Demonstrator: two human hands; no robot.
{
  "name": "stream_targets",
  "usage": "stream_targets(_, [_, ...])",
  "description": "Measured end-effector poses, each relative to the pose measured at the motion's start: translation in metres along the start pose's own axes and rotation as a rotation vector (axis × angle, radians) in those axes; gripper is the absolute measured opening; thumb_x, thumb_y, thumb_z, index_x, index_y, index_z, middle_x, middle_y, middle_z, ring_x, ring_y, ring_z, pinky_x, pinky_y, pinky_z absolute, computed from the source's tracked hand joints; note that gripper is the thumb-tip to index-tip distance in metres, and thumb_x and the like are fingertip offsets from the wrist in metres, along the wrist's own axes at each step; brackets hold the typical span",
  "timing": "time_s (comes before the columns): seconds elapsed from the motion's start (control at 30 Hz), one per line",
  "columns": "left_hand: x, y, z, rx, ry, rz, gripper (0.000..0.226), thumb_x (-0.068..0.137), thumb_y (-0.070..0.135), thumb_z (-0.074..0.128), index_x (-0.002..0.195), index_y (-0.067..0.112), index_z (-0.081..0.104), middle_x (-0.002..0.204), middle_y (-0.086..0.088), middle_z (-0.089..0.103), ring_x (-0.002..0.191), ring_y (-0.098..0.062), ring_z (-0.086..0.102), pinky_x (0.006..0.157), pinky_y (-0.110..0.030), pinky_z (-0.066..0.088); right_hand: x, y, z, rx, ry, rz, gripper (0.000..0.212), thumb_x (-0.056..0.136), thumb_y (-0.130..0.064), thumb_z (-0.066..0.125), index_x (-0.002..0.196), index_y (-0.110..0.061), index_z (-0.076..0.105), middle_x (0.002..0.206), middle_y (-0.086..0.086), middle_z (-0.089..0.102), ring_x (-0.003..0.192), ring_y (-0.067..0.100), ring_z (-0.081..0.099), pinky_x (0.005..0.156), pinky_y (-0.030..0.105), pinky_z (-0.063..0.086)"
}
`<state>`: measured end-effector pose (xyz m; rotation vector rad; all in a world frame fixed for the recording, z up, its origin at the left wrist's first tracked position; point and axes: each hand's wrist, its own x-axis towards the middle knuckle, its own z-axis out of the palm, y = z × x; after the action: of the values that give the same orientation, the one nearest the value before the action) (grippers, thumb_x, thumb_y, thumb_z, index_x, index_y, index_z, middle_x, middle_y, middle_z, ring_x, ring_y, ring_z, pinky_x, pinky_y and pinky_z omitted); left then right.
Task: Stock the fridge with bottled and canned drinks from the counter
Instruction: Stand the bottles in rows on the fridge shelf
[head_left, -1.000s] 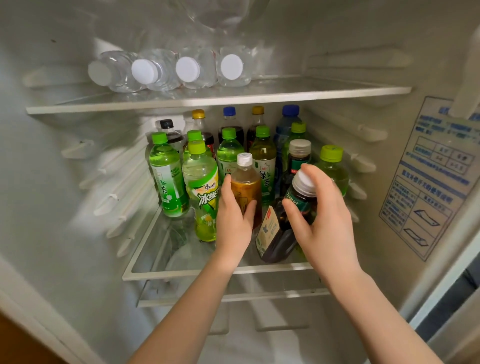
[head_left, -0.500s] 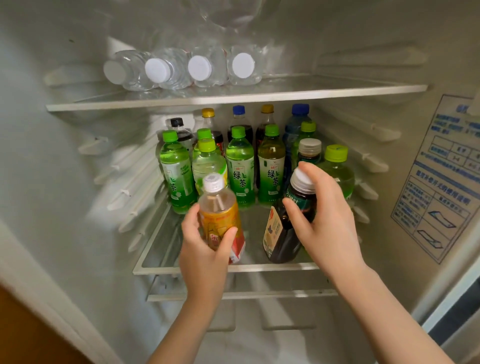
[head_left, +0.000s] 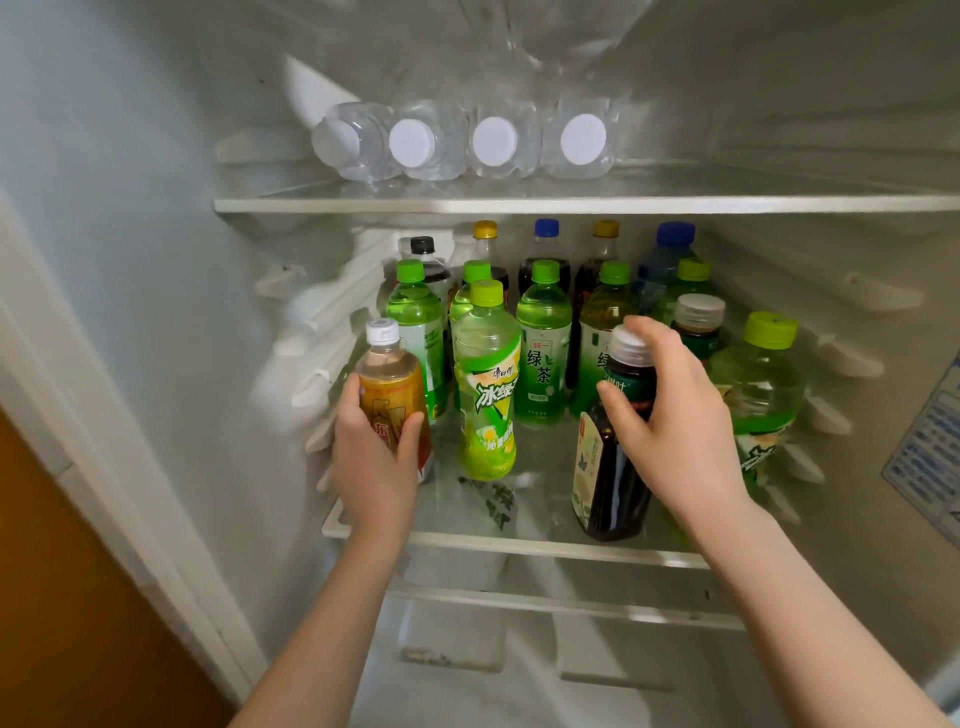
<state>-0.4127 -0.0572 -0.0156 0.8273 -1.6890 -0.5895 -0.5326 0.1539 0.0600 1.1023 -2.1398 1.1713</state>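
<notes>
Hands work apart, the left hand (head_left: 376, 462) gripping the amber white-capped plastic tea bottle (head_left: 389, 384), just swung from mid-shelf to the glass fridge shelf's (head_left: 545, 545) left front, the right hand (head_left: 670, 415) clamped on the dark brown white-capped bottle (head_left: 608, 483), so both look nearly stocked.

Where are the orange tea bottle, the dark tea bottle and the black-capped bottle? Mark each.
orange tea bottle (head_left: 390, 389), head view, on its label.
dark tea bottle (head_left: 621, 493), head view, on its lower body.
black-capped bottle (head_left: 422, 245), head view, on its cap.

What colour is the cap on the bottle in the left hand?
White cap, clearest in the head view.
</notes>
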Motion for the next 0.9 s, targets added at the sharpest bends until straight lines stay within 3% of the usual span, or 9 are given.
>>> stream_targets(0.1, [0.003, -0.002, 0.011, -0.020, 0.016, -0.020, 0.074, 0.081, 0.029, 0.072, 0.143, 0.020, 0.032, 0.137, -0.002, 0.049, 0.124, -0.019, 0.047, 0.095, -0.026, 0.036, -0.001, 0.001, 0.003, 0.004, 0.009, -0.012, 0.054, 0.086, -0.021, 0.065, 0.135, -0.024, 0.040, 0.129, -0.001, 0.052, 0.110, 0.014, 0.051, 0.080, 0.024, 0.039])
stream_targets(0.33, [0.005, -0.005, 0.023, -0.026, 0.048, -0.033, 0.069, 0.082, 0.034, 0.068, 0.140, 0.017, 0.033, 0.134, -0.004, 0.050, 0.121, -0.020, 0.048, 0.093, -0.028, 0.034, 0.000, 0.002, 0.004, 0.004, 0.014, -0.020, 0.055, 0.086, -0.022, 0.065, 0.134, -0.024, 0.039, 0.129, -0.002, 0.052, 0.111, 0.012, 0.050, 0.078, 0.026, 0.041])
stream_targets(0.47, [0.010, -0.007, 0.027, -0.033, 0.028, -0.034, 0.069, 0.084, 0.033, 0.067, 0.142, 0.017, 0.033, 0.135, -0.004, 0.050, 0.122, -0.021, 0.049, 0.097, -0.031, 0.037, 0.000, 0.002, 0.006, 0.003, 0.019, -0.026, 0.054, 0.086, -0.021, 0.065, 0.134, -0.024, 0.039, 0.127, -0.002, 0.052, 0.110, 0.012, 0.051, 0.079, 0.025, 0.041])
stream_targets(0.63, [0.015, -0.004, 0.032, -0.004, 0.018, -0.055, 0.065, 0.084, 0.029, 0.068, 0.139, 0.017, 0.036, 0.133, -0.004, 0.052, 0.119, -0.024, 0.052, 0.095, -0.046, 0.048, 0.001, 0.003, 0.005, 0.010, 0.013, -0.021, 0.055, 0.086, -0.022, 0.066, 0.134, -0.025, 0.039, 0.127, -0.002, 0.052, 0.108, 0.007, 0.047, 0.078, 0.024, 0.041])
stream_targets(0.7, [0.014, -0.002, 0.033, -0.001, 0.036, -0.079, 0.066, 0.084, 0.029, 0.068, 0.140, 0.017, 0.036, 0.134, -0.005, 0.052, 0.120, -0.025, 0.052, 0.095, -0.044, 0.048, 0.000, 0.003, 0.004, 0.008, 0.014, -0.024, 0.055, 0.086, -0.022, 0.066, 0.134, -0.025, 0.039, 0.127, -0.002, 0.052, 0.106, 0.005, 0.045, 0.077, 0.024, 0.040])
stream_targets(0.8, [0.011, -0.003, 0.031, -0.018, 0.020, -0.068, 0.069, 0.087, 0.028, 0.064, 0.145, 0.018, 0.029, 0.140, -0.005, 0.048, 0.124, -0.024, 0.049, 0.097, -0.039, 0.044, 0.001, 0.002, 0.004, -0.002, 0.008, -0.024, 0.056, 0.086, -0.023, 0.066, 0.135, -0.025, 0.039, 0.127, -0.002, 0.052, 0.106, 0.006, 0.046, 0.078, 0.023, 0.040])
stream_targets(0.9, [0.005, -0.006, 0.027, -0.055, -0.067, -0.006, 0.073, 0.093, 0.028, 0.056, 0.151, 0.015, 0.015, 0.151, -0.007, 0.035, 0.136, -0.023, 0.037, 0.110, -0.041, 0.036, 0.001, 0.003, 0.004, -0.001, 0.000, -0.023, 0.057, 0.086, -0.022, 0.066, 0.135, -0.024, 0.039, 0.128, -0.002, 0.052, 0.108, 0.011, 0.050, 0.079, 0.024, 0.041])
